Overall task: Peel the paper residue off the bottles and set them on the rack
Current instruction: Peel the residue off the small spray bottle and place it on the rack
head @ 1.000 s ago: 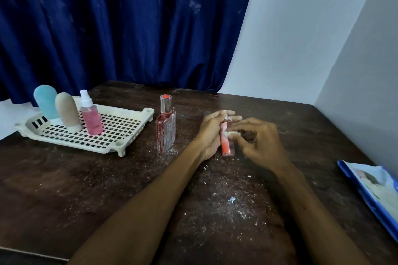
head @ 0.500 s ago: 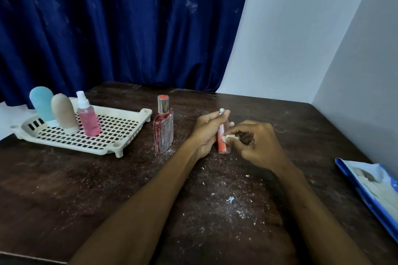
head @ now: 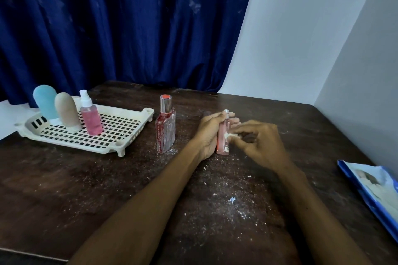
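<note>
Two hands meet over the dark wooden tabletop (head: pixel 86 189), right of centre. The left hand (head: pixel 207 133) has its grip wrapped round a slim pink glass bottle (head: pixel 223 144) that stands nearly upright, long axis vertical, silver cap pointing up. The right hand (head: pixel 258 144) pinches a white scrap of paper residue (head: pixel 231 135) at the bottle's right side. Just left, a square red-flecked glass bottle (head: pixel 165 133) stands upright. Farther left, a cream plastic rack (head: pixel 103 149) carries a rounded blue bottle (head: pixel 44 103), a rounded beige bottle (head: pixel 65 112) and a pink spray bottle (head: pixel 90 118), all upright.
</note>
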